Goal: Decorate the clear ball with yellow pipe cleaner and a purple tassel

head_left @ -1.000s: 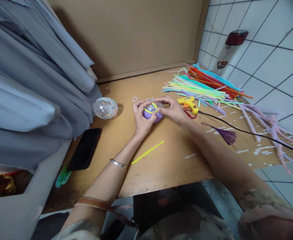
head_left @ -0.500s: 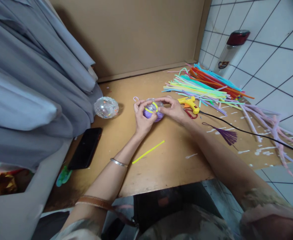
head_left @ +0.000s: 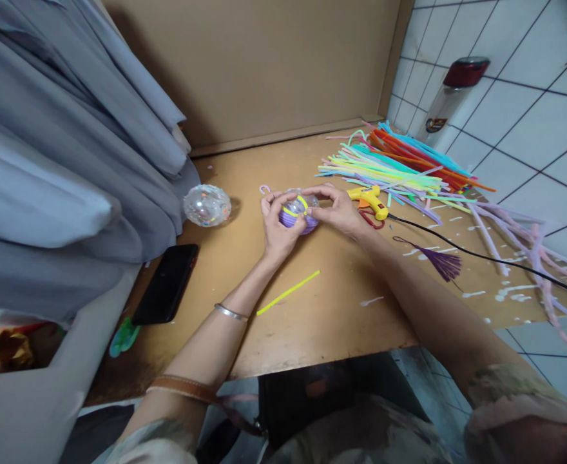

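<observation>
Both hands are round a small clear ball (head_left: 292,201) whose lower part is wrapped in purple pipe cleaner (head_left: 288,220). A bent yellow pipe cleaner (head_left: 305,205) lies across its clear upper part. My left hand (head_left: 278,225) grips the ball from the left, fingers over the top and thumb at the front. At the right side, my right hand (head_left: 334,207) has thumb and forefinger on the ball by the yellow strip; its fingertips partly hide the contact. A pale purple loop (head_left: 265,189) shows just behind my left hand. A straight yellow pipe cleaner (head_left: 288,293) lies nearer me.
A yellow glue gun (head_left: 373,201) with a black cord lies right of my hands, before a heap of coloured pipe cleaners (head_left: 390,169). A purple tassel (head_left: 441,263) is nearer. Leftward are another clear ball (head_left: 207,205), a phone (head_left: 166,283) and a grey curtain (head_left: 71,129).
The view has shifted very slightly. Both hands keep nearly the same hold on the ball, and the yellow strip stays across it.
</observation>
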The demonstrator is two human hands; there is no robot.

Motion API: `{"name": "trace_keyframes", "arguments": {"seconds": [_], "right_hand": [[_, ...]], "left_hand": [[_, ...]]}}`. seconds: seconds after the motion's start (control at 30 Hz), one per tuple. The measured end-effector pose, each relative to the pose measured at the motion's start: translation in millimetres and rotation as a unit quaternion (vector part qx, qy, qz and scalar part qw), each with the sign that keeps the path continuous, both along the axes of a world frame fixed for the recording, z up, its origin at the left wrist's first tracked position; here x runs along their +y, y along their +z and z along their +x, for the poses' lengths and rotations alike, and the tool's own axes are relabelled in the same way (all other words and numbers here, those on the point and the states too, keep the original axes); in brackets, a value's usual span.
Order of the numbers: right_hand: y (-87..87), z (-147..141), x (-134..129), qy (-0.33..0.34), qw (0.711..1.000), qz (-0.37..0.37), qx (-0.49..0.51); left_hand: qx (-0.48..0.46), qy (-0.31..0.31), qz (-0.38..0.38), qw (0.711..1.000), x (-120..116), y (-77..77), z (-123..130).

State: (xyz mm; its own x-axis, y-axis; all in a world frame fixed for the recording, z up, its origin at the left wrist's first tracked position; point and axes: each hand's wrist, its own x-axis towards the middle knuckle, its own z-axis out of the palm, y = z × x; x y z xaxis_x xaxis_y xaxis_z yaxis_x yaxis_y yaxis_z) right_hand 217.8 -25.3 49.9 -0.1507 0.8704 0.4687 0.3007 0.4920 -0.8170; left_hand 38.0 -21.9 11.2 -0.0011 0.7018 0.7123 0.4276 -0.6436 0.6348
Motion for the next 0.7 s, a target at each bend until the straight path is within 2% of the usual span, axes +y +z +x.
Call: {"name": "trace_keyframes", "arguments": {"seconds": [0.13, 0.33, 0.7], "right_hand": [[0.1, 0, 0, -0.006, 1.0, 0.0, -0.002], [0.0, -1, -1, -0.021, 1.0, -0.006, -0.007], [-1.1, -2, -1, -0.016, 0.999, -0.027, 0.023]], "left_hand": [[0.01, 0.011, -0.011, 1.0, 0, -0.2, 0], [0.003, -0.005, -0.007, 1.0, 1, -1.5, -1], [0.014, -0.084, 0.013, 0.996, 4, -3.4, -15]]}}
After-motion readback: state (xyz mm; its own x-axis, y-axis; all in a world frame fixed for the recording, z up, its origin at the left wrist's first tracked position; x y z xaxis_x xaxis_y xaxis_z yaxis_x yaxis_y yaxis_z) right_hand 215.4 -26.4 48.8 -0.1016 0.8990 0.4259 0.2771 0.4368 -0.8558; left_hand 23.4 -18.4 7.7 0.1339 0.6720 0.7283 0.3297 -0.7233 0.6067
